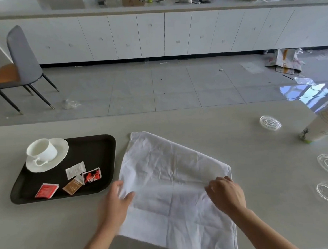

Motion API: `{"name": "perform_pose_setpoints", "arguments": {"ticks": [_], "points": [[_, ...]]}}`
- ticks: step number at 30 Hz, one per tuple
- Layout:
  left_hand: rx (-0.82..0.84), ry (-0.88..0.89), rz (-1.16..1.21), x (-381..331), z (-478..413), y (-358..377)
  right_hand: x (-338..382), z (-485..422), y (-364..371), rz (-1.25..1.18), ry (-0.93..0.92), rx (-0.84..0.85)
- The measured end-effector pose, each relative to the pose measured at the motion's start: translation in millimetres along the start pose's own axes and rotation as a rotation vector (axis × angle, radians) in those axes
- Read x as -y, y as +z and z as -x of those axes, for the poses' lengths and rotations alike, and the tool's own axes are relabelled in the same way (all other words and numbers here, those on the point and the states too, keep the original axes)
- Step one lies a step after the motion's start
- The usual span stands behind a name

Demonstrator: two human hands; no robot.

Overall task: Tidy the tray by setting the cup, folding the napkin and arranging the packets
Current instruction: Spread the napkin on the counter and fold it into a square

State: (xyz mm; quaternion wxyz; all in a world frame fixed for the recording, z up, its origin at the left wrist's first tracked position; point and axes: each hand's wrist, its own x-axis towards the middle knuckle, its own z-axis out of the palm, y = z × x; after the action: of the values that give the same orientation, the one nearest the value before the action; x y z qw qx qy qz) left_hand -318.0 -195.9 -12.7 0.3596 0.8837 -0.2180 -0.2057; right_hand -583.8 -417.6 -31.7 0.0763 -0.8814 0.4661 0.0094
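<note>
The left hand (118, 197) seems to pinch the napkin's (171, 171) edge, though blur hides the grip. The right hand (227, 194) curls onto a crease opposite. The napkin lies spread on the desk (255, 158) between them. To fold cleanly, they should lift together and match corners. The tray (104, 145) lies just left of the left hand.
</note>
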Motion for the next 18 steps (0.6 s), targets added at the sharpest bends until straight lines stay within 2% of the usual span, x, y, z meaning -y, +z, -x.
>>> {"name": "perform_pose_setpoints", "arguments": {"ticks": [2, 4, 5, 7, 8, 9, 11, 13, 15, 17, 18], "points": [[-0.004, 0.068, -0.417, 1.7, 3.9, -9.5, -0.5, -14.8, -6.3, -0.138, 0.122, -0.133], [-0.009, 0.162, -0.705, 4.4, 10.2, -11.5, -3.7, -34.1, -13.1, -0.274, 0.276, -0.269], [-0.018, 0.254, -0.777, 4.0, 12.2, -8.4, -7.2, -44.6, -15.9, -0.311, 0.372, -0.257], [-0.039, 0.476, -0.788, -0.7, 12.8, 6.4, -12.5, -63.3, -20.5, -0.317, 0.534, -0.042], [0.007, 0.553, -0.756, -3.8, 10.5, 16.3, -12.6, -70.0, -23.2, -0.295, 0.564, 0.076], [0.083, 0.586, -0.733, -5.7, 7.9, 27.3, -12.6, -75.5, -23.7, -0.293, 0.565, 0.142], [0.219, 0.532, -0.734, -0.2, 4.3, 50.1, -13.1, -83.3, -24.2, -0.407, 0.56, 0.134], [0.224, 0.492, -0.781, 14.2, 4.1, 65.9, -11.4, -86.3, -25.8, -0.678, 0.575, 0.073], [0.203, 0.478, -0.824, 24.6, 5.0, 70.7, -8.2, -84.8, -28.1, -1.066, 0.584, 0.022], [0.188, 0.483, -0.841, 27.4, 5.0, 69.1, -5.3, -80.2, -39.8, -1.456, 0.49, -0.029], [0.197, 0.483, -0.845, 29.0, 3.8, 69.3, -6.7, -77.4, -47.5, -1.653, 0.375, -0.041]]}}
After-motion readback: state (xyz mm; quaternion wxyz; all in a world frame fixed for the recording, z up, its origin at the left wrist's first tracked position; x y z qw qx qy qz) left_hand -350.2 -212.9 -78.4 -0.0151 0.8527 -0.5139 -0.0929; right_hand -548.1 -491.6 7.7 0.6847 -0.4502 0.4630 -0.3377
